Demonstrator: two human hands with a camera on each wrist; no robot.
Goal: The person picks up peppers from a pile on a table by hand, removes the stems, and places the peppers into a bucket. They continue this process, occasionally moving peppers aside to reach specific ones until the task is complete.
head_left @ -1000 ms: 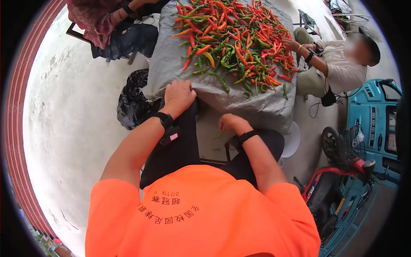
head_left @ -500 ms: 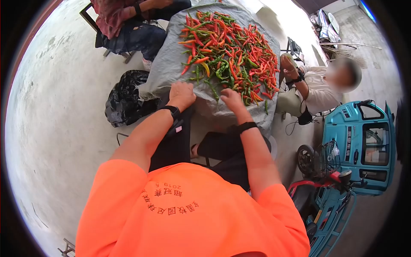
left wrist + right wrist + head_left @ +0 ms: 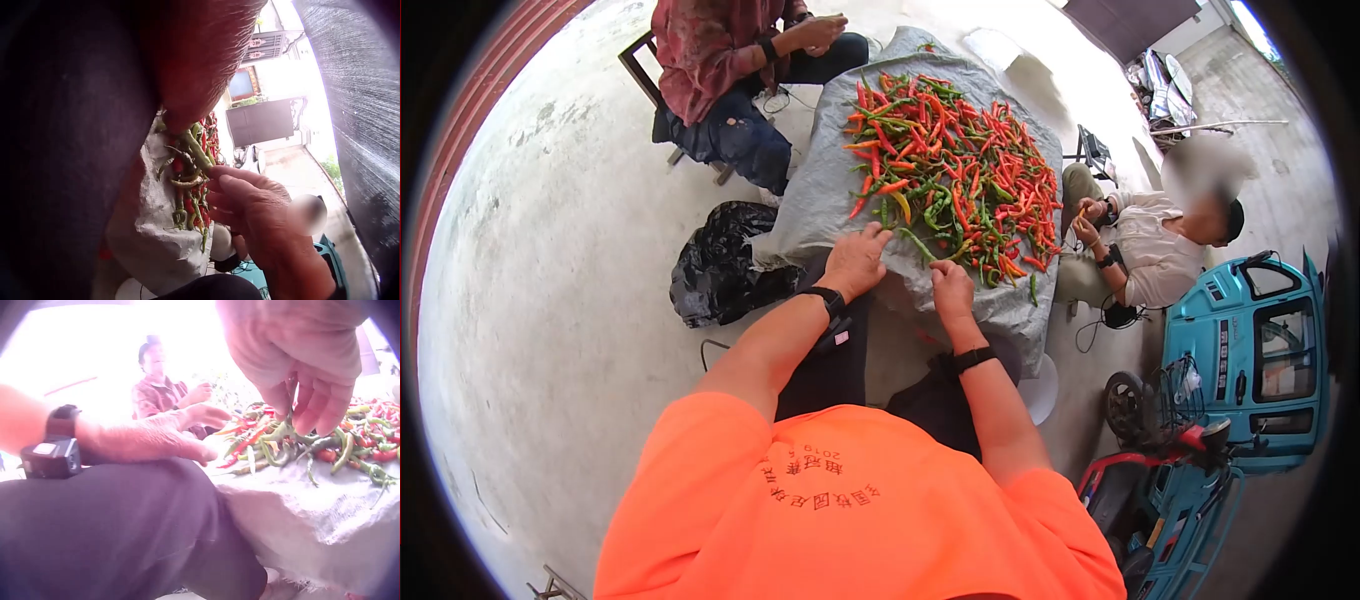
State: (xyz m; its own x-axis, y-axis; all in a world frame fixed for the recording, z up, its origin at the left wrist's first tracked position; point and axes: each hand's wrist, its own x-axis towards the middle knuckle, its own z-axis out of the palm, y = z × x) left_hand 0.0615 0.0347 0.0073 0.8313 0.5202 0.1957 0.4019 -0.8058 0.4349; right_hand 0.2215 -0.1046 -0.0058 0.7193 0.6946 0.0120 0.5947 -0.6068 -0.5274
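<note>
A long green pepper (image 3: pixel 917 243) lies slantwise between the two hands at the near edge of the pepper heap (image 3: pixel 960 170). My right hand (image 3: pixel 952 288) pinches one end of it; the right wrist view shows the thumb and fingers of the right hand (image 3: pixel 300 356) closed on the stem of the green pepper (image 3: pixel 279 432). My left hand (image 3: pixel 857 262) is beside the other end. In the right wrist view the left hand (image 3: pixel 153 434) has its fingers extended and thumb apart, gripping nothing visible. The left wrist view shows the green pepper (image 3: pixel 198 152) partly hidden behind the near hand.
Red and green peppers cover a grey sheet (image 3: pixel 825 150) on the table. A black plastic bag (image 3: pixel 725 265) is left of it. One person (image 3: pixel 720 80) sits at the far left, another (image 3: pixel 1155 240) at the right. A teal vehicle (image 3: pixel 1240 350) stands beyond.
The right hand has risen from near the lap to the heap's edge and now pinches a green pepper. The left hand has shifted towards the peppers. The head view has also shifted.
</note>
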